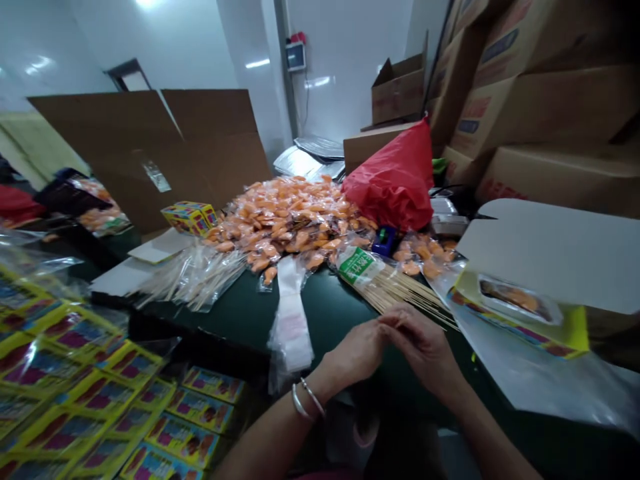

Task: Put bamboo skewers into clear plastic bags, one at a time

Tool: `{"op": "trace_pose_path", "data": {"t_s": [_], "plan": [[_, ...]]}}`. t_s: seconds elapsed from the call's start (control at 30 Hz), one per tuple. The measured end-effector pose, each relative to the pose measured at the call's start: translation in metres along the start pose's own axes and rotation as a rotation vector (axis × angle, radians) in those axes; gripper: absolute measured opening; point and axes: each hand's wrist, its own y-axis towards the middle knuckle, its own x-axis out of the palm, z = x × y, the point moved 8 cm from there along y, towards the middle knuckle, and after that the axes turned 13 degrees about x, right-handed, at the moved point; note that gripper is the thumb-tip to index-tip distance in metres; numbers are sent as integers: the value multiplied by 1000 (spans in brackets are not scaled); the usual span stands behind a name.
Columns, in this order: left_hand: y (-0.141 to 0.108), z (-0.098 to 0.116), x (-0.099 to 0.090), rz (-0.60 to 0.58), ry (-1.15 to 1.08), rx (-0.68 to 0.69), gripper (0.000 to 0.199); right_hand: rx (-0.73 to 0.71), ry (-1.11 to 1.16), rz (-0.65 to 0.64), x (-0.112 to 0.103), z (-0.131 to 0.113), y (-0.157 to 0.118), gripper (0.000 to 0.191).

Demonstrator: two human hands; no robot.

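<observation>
Sticks [406, 288] lie near hands [356, 350] whose grip is unclear.

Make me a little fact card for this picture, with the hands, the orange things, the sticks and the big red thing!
Left hand: bracelets on its wrist, fingers meeting the right hand
Right hand: fingertips pinched together; anything between them is hidden
Orange pieces: big heap in clear wrappers on the dark green table
Left stick bundle: in clear plastic
Right stick bundle: pack with green label, just beyond the hands
Red bag: right of the heap
</observation>
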Motion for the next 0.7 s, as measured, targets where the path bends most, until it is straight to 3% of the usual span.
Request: {"op": "trace_pose_path", "data": {"t_s": [0.1, 0.2, 0.27, 0.3, 0.37, 0.47, 0.7], "plan": [[-26, -22, 0, 89, -47, -96, 23, 35, 11, 60, 13, 13, 5, 15], [-82, -61, -49, 344, -11, -383, 22, 85, -10, 51, 19, 25, 13, 14], [-134, -94, -92, 498, 184, -700, 14, 58, -28, 16, 24, 23, 19, 15], [-155, -108, -109, 512, 291, -822, 15, 33, -39, -8, 27, 19, 21, 16], [-178, -132, -126, 442, 374, -962, 18, -13, -60, -60, 35, 12, 26, 17], [-183, -156, -127, 363, 327, -975, 13, -47, -76, -114, 45, 6, 31, 18], [-179, -164, -144, 482, 201, -911, 13, -55, -60, -157, 54, 9, 39, 21]]}}
